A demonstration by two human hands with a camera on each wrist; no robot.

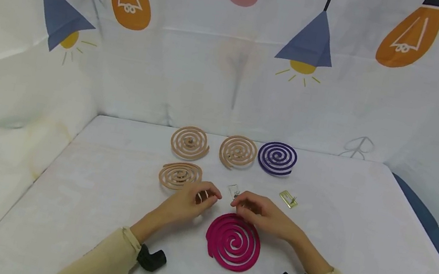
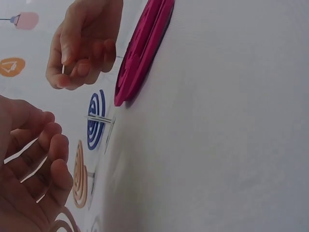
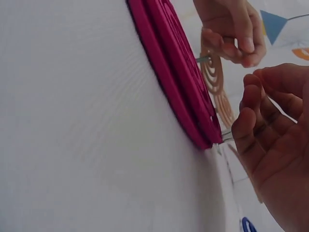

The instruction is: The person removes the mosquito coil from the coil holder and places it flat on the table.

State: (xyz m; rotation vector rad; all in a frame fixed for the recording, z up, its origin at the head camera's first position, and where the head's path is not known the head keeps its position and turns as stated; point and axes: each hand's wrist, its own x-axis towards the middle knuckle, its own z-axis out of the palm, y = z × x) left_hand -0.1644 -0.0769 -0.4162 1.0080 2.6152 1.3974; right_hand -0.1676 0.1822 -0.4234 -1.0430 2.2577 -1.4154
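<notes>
Hanging loosely curled, apparently empty, the left hand (image 1: 191, 201) is near a tan coil (image 1: 180, 175). Rightward, a silver stand (image 1: 233, 189) lies beyond the flat magenta coil (image 1: 233, 242) on the counter (image 1: 72, 209); the right hand (image 1: 262, 213), fingers bent, seems empty. Separating brittle-looking rings calls for gentle, even fingertip pressure.

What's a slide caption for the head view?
Two hands near a magenta coil, with three tan coils, one purple coil and two metal stands beyond.
</notes>
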